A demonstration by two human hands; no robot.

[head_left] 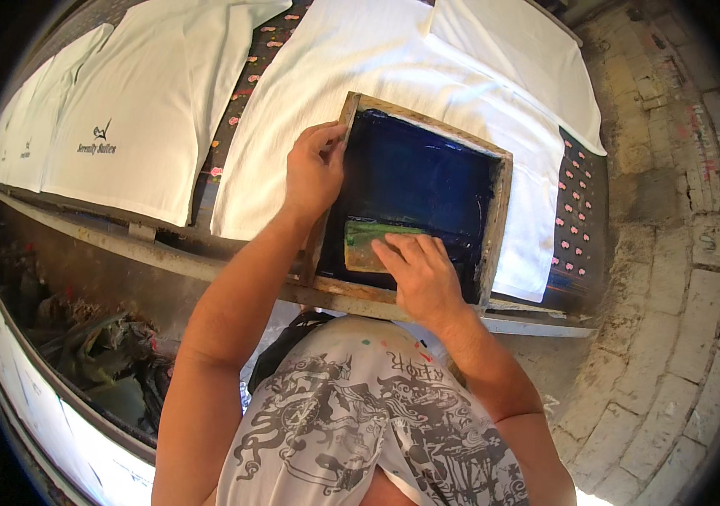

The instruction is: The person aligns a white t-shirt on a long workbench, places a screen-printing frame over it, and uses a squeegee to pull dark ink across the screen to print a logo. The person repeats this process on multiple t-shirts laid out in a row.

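Observation:
A wooden-framed printing screen (499, 211) with dark blue mesh lies flat on a white T-shirt (292, 101). My left hand (316, 166) grips the frame's left side near its far corner, fingers bent over the wood. Inside the frame, close to its near edge, is a squeegee (363, 246) with a worn, green-stained face. My right hand (423, 274) is closed over the squeegee's right part, which hides that end of it. Dark wet ink streaks the mesh and the inner edges of the wood.
Another white T-shirt (141, 118) with a small dark print lies to the left, with more shirts beyond. The dark table (575, 211) shows pink spots between shirts. A pale brick wall (655, 337) stands close on the right. Dark crumpled material (124, 354) sits below the table at left.

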